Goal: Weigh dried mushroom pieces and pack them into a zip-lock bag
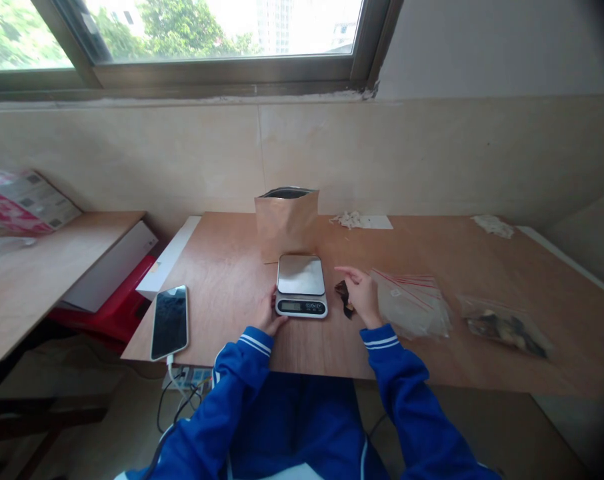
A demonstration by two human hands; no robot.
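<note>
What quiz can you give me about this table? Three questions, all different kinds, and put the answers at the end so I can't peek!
1. Pick one. What stands just behind the scale?
A) a teapot
B) an open brown bag
C) a football

2. True or false? The phone has a white cable plugged into it.

3. Fill in the blank. The person's ____ hand is touching the side of the scale.

Key: 1. B; 2. true; 3. left

The scale's plate (301, 275) looks smooth, glossy metal.
</note>
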